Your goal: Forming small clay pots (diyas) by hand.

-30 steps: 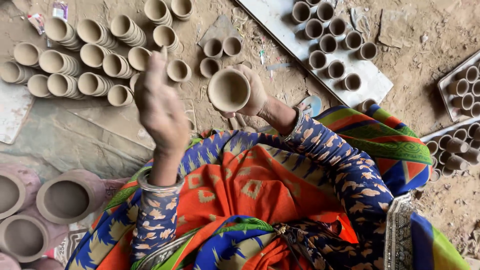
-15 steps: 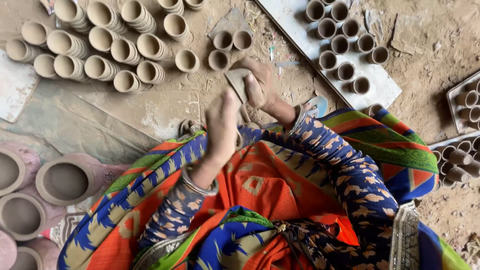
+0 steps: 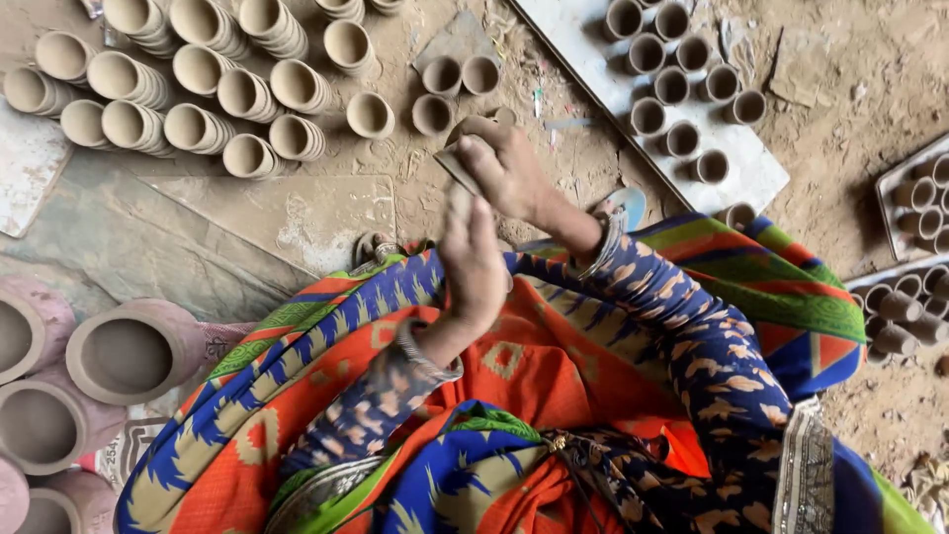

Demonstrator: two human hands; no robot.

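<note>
now, at this moment:
right hand [image 3: 509, 168]: clenched around a small clay cup [image 3: 463, 158], held above the lap, near the loose cups [image 3: 432, 114] on the dirt floor [image 3: 830, 89].
left hand [image 3: 473, 259]: fingers flat against the cup's underside, gripping nothing.
surroundings: stacked cups [image 3: 188, 129] lay well apart; a white board [image 3: 761, 178] held more.
doing it well: probably light, even strokes, cup kept steady.

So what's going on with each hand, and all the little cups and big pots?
right hand: gripping a clay cup, tilted on its side
left hand: fingers flat against the clay cup
stacked cups: lying on their sides in nested rows on the ground
cups on the white board: upright, open, empty
big pots: upright, open, empty
</note>
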